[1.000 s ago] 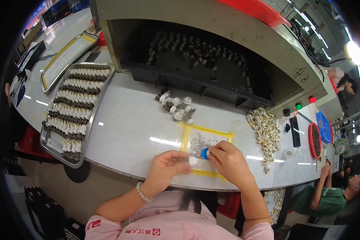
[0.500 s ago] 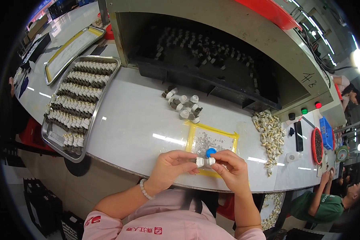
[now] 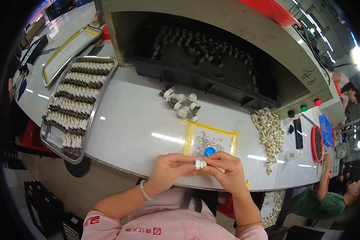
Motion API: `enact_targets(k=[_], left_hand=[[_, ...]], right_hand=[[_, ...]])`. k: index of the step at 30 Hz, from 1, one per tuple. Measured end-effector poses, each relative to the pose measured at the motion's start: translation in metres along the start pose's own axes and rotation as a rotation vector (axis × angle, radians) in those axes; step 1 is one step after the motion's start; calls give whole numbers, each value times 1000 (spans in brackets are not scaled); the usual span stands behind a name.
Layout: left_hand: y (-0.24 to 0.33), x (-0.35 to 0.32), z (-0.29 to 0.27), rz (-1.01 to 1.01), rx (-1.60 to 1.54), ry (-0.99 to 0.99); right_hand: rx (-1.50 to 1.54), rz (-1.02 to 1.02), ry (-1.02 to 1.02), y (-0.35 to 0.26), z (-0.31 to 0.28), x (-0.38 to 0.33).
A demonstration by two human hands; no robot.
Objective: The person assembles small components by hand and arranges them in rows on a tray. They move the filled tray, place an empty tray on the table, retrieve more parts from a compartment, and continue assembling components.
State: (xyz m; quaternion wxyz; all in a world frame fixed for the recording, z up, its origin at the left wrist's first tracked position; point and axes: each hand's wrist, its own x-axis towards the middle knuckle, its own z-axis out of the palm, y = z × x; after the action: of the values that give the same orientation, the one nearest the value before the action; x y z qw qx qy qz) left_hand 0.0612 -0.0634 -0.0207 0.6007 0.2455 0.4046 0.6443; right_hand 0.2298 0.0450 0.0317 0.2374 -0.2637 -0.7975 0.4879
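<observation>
head view, left to right: a metal tray (image 3: 93,116) packed with rows of small parts sits on the white table (image 3: 136,128). we hold our left hand (image 3: 169,170) and right hand (image 3: 225,173) close together at the near edge, both pinching one small white cylindrical piece (image 3: 200,163), likely to steady it. it looks short, pale and capped, just below a blue cap (image 3: 209,151) on the yellow-edged mat (image 3: 232,138).

A tray (image 3: 93,116) of parts in rows lies on the table (image 3: 136,124) at the left, with a second tray (image 3: 54,68) behind it. A loose cluster of parts (image 3: 181,105) sits mid-table before a machine (image 3: 212,52), a taped square (image 3: 210,138) lies nearer the person, and a heap (image 3: 270,134) lies to its right.
</observation>
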Motion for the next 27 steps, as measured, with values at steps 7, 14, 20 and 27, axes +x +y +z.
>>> enact_targets(k=[7, 14, 20, 27], left_hand=[[-5, 2, 5, 11, 35, -8], [10, 1, 2, 58, 148, -18], [93, -65, -102, 648, 769, 535], [164, -122, -212, 662, 1148, 1113]], right_hand=[[45, 65, -1, 3, -4, -5], [-172, 29, 264, 23, -51, -10], [-294, -148, 1317, 99, -189, -56], [-250, 207, 1369, 185, -281, -152]])
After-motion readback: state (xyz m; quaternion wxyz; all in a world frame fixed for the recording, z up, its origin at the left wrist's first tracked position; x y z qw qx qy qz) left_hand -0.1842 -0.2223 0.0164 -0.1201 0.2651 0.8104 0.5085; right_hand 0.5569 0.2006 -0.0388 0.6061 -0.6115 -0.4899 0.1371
